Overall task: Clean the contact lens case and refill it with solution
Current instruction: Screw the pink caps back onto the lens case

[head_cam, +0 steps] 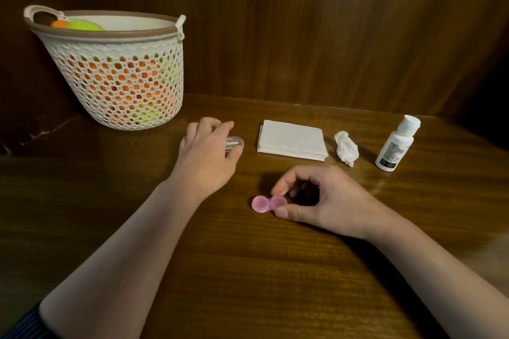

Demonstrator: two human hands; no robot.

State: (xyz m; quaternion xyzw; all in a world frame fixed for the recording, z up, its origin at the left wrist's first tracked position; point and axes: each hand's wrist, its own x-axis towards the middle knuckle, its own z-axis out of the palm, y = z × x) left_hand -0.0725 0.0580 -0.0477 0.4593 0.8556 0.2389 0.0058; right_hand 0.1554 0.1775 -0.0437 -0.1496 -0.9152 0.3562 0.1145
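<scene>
A pink contact lens case lies on the wooden table near the middle. My right hand pinches its right end between thumb and fingertips. Farther back to the left, my left hand curls over a small clear plastic container, thumb and fingers around it; most of that container is hidden under the hand. A white solution bottle with its cap on stands at the right. A stack of folded white tissues lies behind the case, and a crumpled tissue sits between the stack and the bottle.
A white perforated basket holding orange and yellow-green items stands at the back left. A wooden wall panel rises directly behind the table. Dark wooden tabletop stretches toward me between my forearms.
</scene>
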